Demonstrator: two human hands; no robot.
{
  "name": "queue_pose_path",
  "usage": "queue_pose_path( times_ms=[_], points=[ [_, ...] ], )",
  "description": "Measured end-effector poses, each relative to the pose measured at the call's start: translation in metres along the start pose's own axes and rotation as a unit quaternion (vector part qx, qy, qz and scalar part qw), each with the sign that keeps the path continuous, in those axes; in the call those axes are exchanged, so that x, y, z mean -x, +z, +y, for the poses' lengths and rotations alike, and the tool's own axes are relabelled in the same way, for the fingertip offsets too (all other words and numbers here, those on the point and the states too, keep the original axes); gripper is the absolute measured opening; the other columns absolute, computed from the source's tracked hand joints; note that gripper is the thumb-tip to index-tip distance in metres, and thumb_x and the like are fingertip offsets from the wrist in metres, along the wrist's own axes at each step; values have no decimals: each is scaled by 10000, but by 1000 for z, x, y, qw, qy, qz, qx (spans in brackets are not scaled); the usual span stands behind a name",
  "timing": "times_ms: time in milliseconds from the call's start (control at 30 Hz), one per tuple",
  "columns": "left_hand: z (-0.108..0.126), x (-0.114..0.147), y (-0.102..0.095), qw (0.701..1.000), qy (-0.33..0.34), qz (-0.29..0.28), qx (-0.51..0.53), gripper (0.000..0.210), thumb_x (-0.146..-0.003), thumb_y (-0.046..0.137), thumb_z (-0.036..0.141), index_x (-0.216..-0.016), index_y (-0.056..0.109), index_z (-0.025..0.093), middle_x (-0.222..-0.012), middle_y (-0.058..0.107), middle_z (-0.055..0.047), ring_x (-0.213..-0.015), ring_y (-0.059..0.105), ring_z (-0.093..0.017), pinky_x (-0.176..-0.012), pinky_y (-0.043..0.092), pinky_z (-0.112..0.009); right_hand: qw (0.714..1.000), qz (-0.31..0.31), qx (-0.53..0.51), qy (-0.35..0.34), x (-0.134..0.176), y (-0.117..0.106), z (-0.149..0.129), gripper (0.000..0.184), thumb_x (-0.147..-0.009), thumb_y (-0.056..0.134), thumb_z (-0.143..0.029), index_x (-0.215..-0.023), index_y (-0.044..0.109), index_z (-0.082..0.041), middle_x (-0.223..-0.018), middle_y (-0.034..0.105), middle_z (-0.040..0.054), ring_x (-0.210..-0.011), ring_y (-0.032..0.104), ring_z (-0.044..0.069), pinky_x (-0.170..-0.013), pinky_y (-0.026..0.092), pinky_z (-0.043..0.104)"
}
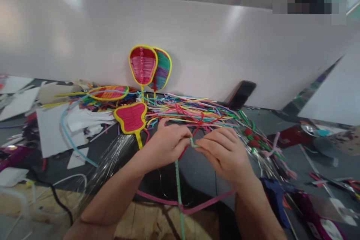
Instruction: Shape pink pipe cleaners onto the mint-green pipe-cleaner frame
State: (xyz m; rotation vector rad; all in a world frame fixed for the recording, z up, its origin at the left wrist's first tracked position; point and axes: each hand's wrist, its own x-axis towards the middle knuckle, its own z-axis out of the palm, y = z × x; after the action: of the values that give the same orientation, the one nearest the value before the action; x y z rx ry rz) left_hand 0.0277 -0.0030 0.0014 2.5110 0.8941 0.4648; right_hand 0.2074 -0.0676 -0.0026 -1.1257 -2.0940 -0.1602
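A pale green pipe cleaner (178,180) hangs down from my left hand (171,140), and a bent green tip shows between both hands. My left fingers pinch it from one side. The fingertips of my right hand (223,150) close on the bent end from the other side. Below my hands, a pink pipe cleaner (208,200) curves across the green one and touches or crosses it. Thin red strands (201,120) lie behind my fingers. Left of my left hand rests a yellow-rimmed, pink butterfly-shaped fan (131,117).
Two rounded fans (143,65) lean against the white partition (210,45). Loose coloured pipe cleaners (213,110) lie behind my hands, near a phone (242,95). Clear strands (112,165) spread at left. A red can (295,135), scissors (334,182) and a purple tool (317,213) are at right.
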Motion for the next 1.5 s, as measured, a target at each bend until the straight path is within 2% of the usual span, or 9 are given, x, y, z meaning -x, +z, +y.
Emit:
queue_pose_path(
  times_ms=[167,400,500,733,900,1167,1300,1367,1500],
  points=[
    [1,0,6,999,21,2,-34,162,-843,420,147,-813,571,198,-792,658,24,-817,600,-155,-1001,186,-454,997,4,-71,25,0,7,12,52,-823,619,-235,-813,669,-223,-750,676,17,-740,554,160,-729,408,332],
    [8,0,10,997,47,4,-59,164,-878,410,201,-844,570,207,-841,662,17,-880,593,-166,-1047,89,-479,949,17,-180,259,3,22,29,144,-832,580,-298,-775,655,-189,-738,661,27,-715,591,167,-680,436,286],
    [9,0,9,998,43,8,-53,161,-887,411,210,-849,568,206,-846,667,14,-882,591,-165,-1047,85,-476,924,-45,-228,303,4,26,36,205,-834,558,-327,-735,634,-165,-679,613,17,-653,543,149,-629,411,260],
    [10,3,6,996,40,4,-79,203,-901,377,209,-876,578,202,-853,670,0,-891,589,-171,-1048,87,-484,859,-272,-348,257,9,24,42,294,-867,487,-363,-671,549,-152,-599,421,-46,-573,370,92,-537,304,212],
    [11,3,3,997,30,11,-71,205,-892,387,220,-841,585,207,-832,667,7,-881,588,-167,-1051,78,-489,817,-336,-414,219,11,19,44,359,-860,497,-425,-623,492,-155,-595,367,-53,-576,343,88,-547,300,211],
    [9,1,1,1000,12,-6,5,165,-838,493,250,-976,583,247,-886,695,28,-878,609,-153,-1042,129,-442,829,-308,-409,223,12,25,44,359,-845,518,-458,-698,574,-136,-613,436,-41,-583,384,89,-548,326,206],
    [8,0,3,999,23,-8,-28,143,-857,486,277,-859,625,244,-852,695,36,-865,601,-143,-1036,146,-423,850,-312,-376,199,14,24,45,367,-892,445,-433,-748,604,-134,-632,511,-24,-592,449,99,-551,369,208],
    [8,0,5,999,18,8,-43,139,-840,496,254,-820,632,243,-827,694,38,-855,599,-142,-1027,167,-409,876,-278,-341,199,13,19,47,346,-924,392,-390,-840,619,-143,-722,587,3,-666,521,119,-621,422,229],
    [8,0,6,998,4,29,-52,126,-810,499,226,-787,622,233,-820,695,29,-859,601,-150,-1020,187,-401,938,-129,-252,198,10,3,44,232,-920,431,-300,-950,626,-177,-947,643,63,-920,579,170,-837,449,320]
  ],
)
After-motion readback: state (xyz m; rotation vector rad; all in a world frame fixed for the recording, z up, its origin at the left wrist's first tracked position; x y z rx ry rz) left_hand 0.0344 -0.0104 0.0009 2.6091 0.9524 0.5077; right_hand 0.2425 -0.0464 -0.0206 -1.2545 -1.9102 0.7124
